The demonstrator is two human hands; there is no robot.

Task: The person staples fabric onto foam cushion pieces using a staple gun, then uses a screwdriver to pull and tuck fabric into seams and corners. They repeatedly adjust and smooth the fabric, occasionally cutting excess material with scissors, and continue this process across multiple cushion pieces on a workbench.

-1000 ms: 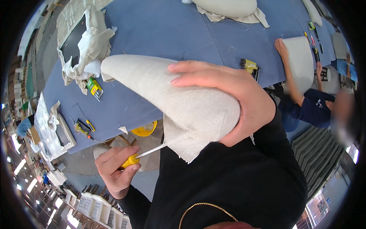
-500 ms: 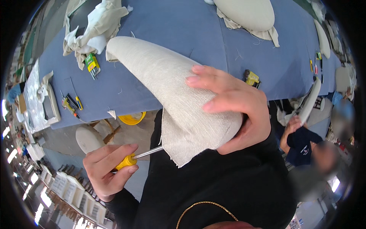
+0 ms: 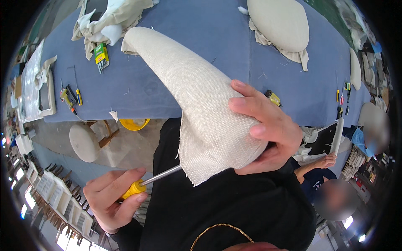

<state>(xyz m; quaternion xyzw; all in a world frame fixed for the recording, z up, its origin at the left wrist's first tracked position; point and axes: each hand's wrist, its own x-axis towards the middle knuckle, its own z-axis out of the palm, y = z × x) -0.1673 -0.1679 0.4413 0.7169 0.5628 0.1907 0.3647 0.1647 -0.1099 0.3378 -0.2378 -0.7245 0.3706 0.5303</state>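
A beige, fabric-covered padded piece [image 3: 205,96], curved like a chair back, is held up before my chest, over the table's near edge. My right hand [image 3: 274,129] grips its thick lower right end, fingers spread on the cloth and thumb side partly hidden. In my left hand [image 3: 111,198], at the lower left, is a screwdriver [image 3: 161,175] with a yellow handle, pinched between thumb and fingers. Its metal shaft points at the loose fabric flap [image 3: 199,167] at the piece's lower corner. The tip is hidden behind that flap.
On the blue table [image 3: 197,29] lie a padded seat [image 3: 280,21], crumpled cloth [image 3: 121,14], a green-yellow box [image 3: 101,54], a glue gun [image 3: 68,97] and another screwdriver [image 3: 78,95]. Below are a yellow bucket [image 3: 135,124] and a stool [image 3: 85,142]. A co-worker [image 3: 320,173] works at right.
My left hand has moved slightly left and down, and more of the screwdriver's shaft shows outside the flap. My right hand keeps its hold. The whole view has shifted a little.
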